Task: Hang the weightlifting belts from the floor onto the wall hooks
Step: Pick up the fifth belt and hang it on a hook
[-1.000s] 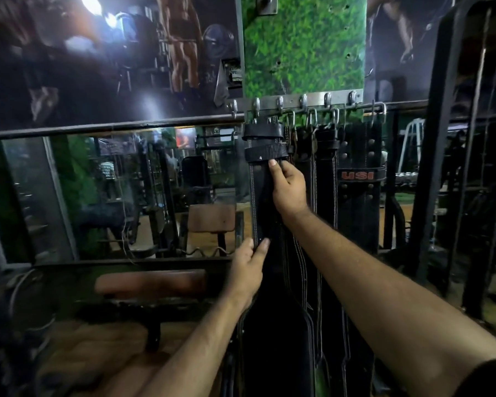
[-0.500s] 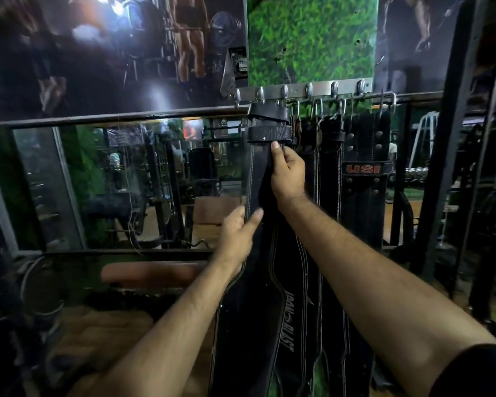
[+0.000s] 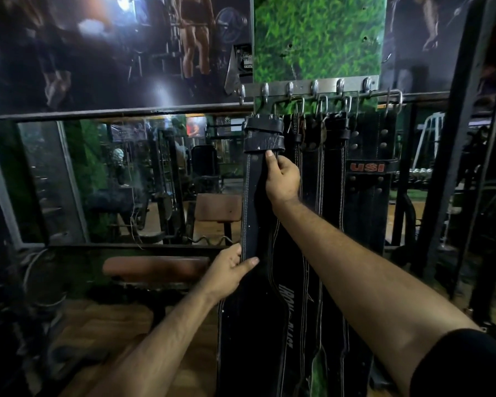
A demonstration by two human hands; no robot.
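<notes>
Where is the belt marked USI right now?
In the head view, the USI belt hangs at the right end of the hook rail, right of the right hand.

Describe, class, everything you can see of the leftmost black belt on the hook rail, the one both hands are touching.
The leftmost belt is black, leather-looking, with pale stitching along its edges. It hangs upright from the metal hook rail, narrow at the top and widening lower down. Two worn strap loops cross its top. The right hand pinches it just under the lower loop; the left hand holds its left edge further down, thumb across the front. Its right side overlaps the neighbouring belt, which bears white lettering. Its bottom end runs out of view.
</notes>
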